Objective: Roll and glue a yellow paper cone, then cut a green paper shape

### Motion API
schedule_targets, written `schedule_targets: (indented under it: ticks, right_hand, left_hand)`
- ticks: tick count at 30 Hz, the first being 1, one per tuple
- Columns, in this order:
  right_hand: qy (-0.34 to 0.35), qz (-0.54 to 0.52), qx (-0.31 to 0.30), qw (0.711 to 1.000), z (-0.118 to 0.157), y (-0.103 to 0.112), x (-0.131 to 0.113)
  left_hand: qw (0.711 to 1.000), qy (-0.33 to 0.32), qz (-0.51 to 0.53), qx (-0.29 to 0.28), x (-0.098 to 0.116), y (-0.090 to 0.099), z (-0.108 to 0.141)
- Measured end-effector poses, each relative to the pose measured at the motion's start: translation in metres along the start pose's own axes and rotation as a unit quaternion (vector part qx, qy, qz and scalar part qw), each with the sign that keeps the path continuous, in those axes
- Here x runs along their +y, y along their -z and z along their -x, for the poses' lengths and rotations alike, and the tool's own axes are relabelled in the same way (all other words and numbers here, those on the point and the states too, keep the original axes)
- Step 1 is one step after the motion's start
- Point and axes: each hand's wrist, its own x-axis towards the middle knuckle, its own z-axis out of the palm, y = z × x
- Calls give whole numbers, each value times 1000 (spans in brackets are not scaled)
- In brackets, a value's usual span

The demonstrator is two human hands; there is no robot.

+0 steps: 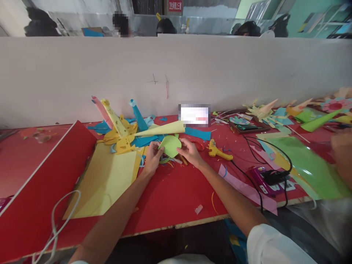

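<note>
A light green piece of paper (171, 146), roughly round, is held up over the red table (167, 194). My left hand (153, 156) pinches its left edge, and my right hand (190, 151) grips its right edge between thumb and fingers. Just behind it lies a pale yellow paper cone (162, 129) on its side. Paper scraps and thin strips lie under and around the green piece. To the right of my right hand is a yellow glue gun (219, 151) with a black cord.
Yellow paper sheets (107, 183) lie left, beside a red divider (52, 183). Coloured paper cones (114, 119) stand behind. At right are a purple power box (265, 179), black cables, a pink strip (242, 187) and green sheets (316, 161). Another person's arm (342, 150) shows, blurred.
</note>
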Motion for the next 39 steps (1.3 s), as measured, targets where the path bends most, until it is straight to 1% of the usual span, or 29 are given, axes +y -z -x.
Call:
schedule_targets:
  ticks: [1,3,7,9,10,12,14,15,17,18,19,21,23,26,28,31,33,36,38,39]
  right_hand:
    - [0,-2,2,1000,-1,0,1]
    - [1,-5,23,1000,-2,3,1]
    - [9,-11,120,993,-6,9,-5]
    - [17,-7,144,989,-7,10,-9]
    - [22,-3,145,989,-7,10,-10]
    - [27,3,134,991,-6,7,-13]
    - [21,-12,130,991,-5,4,-15]
    - [12,-27,131,991,-4,1,-15]
    - [-10,-55,134,989,-3,-3,-15]
    - [-20,-66,133,989,-2,-5,-15]
    - [-28,-77,132,988,-2,-7,-15]
    - [-32,-104,129,986,-1,-11,-16]
    - [-20,-136,121,983,-1,-14,-18]
    - [-4,-148,102,984,0,-16,-22]
    - [-8,-134,131,982,0,-15,-22]
    - [-20,-109,199,974,-1,-11,-21]
    - [-20,-89,207,974,-1,-9,-19]
    - [-14,-73,189,979,0,-9,-18]
    - [-5,-71,177,982,2,-11,-18]
    - [5,-67,175,982,3,-12,-20]
  left_hand:
    - [1000,10,4,-3,1,0,1]
    - [999,21,-8,-27,3,-2,3]
    - [989,1,-94,-114,7,-10,11]
    - [982,-12,-123,-143,8,-14,14]
    - [981,-16,-131,-142,8,-15,14]
    - [983,-8,-142,-118,10,-14,10]
    - [982,6,-161,-95,15,-10,-1]
    - [980,7,-174,-95,20,-8,-9]
    - [973,-32,-200,-110,34,-4,-28]
    - [968,-61,-220,-105,42,-3,-37]
    - [961,-90,-247,-87,51,-4,-45]
    - [953,-128,-267,-65,65,-11,-59]
    - [958,-140,-239,-73,74,-22,-67]
    - [966,-132,-204,-87,75,-40,-70]
    - [963,-122,-210,-115,70,-46,-69]
    - [945,-119,-251,-173,67,-47,-69]
    - [934,-125,-275,-192,69,-44,-68]
    - [910,-153,-339,-184,83,-44,-65]
    - [890,-188,-383,-163,96,-44,-62]
    - [884,-205,-393,-148,103,-44,-61]
